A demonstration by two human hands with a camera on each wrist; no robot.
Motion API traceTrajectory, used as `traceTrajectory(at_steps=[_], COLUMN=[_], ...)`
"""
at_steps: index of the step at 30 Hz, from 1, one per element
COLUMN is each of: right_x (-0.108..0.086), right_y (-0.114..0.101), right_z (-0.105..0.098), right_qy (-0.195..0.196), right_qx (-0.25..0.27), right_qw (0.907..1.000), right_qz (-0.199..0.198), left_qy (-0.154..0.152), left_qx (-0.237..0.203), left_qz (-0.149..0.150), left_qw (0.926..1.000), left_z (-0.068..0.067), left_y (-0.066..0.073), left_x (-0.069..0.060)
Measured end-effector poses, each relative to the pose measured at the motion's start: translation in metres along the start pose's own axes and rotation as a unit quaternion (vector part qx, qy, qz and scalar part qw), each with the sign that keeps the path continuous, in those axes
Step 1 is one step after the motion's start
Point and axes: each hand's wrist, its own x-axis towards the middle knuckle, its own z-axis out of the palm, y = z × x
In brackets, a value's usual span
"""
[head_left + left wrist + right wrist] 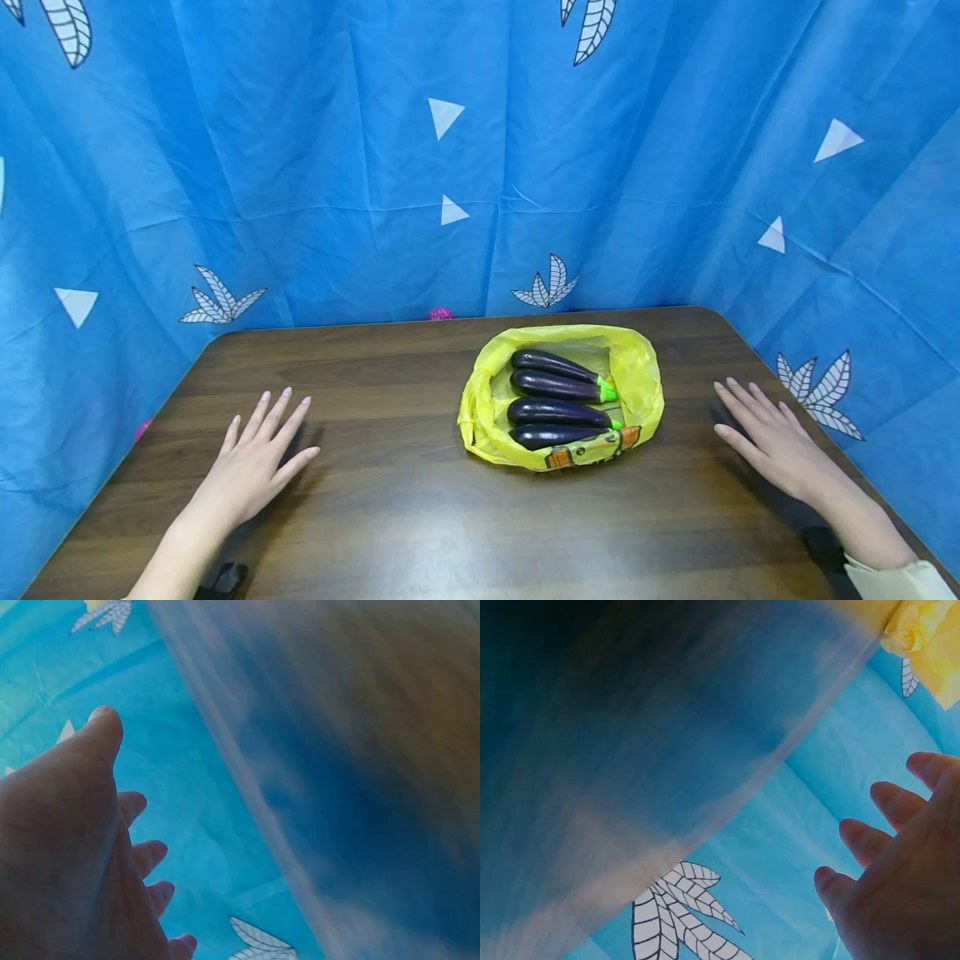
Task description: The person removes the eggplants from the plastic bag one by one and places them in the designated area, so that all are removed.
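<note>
While nothing is grasped, left hand (253, 471): released, fingers spread and nearly straight, over the left part of the table (390, 508); contact with it cannot be told.
Right hand (774, 440): released too, fingers extended, over the table's right side, well apart from the yellow bag (647, 392); contact likewise cannot be told.
Bag: set right of centre, toward the table's far edge; mouth wide, rim standing loosely around the contents, printed patch (588, 452) on the near side.
Eggplants (557, 412): four seen in the bag, laid side by side, rounded ends left, green caps (607, 392) right; nearest one partly covered by the near rim, its cap not seen.
Eggplant handling: judged moderate in weight, firm with slight give; glossy skin likely slippery, easily bruised under hard pressure.
Eggplant hold: best taken round the middle, thumb opposed to fingers, or close behind the cap.
Bag handling: judged thin, light and limp; sag to be expected if lifted loaded.
Bag hold: rim best gathered at left and right together; with one side pinched, tearing or spilling could be caused.
</note>
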Motion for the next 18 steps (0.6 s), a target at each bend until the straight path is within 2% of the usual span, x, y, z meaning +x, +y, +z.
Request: traceTrajectory(at_steps=[7,18], right_x=[0.000,0.002], right_y=[-0.004,-0.011], right_z=[0.000,-0.005], right_qy=[-0.001,-0.004], right_qx=[-0.002,-0.004], right_qw=[1.0000,0.9999], right_qz=[-0.003,-0.012], left_qy=[-0.004,-0.010], left_qx=[-0.005,-0.003], left_qz=[0.023,0.041], left_qw=[0.9997,0.9991], left_z=[-0.004,-0.010], left_y=[0.016,0.028], left_x=[0.012,0.027])
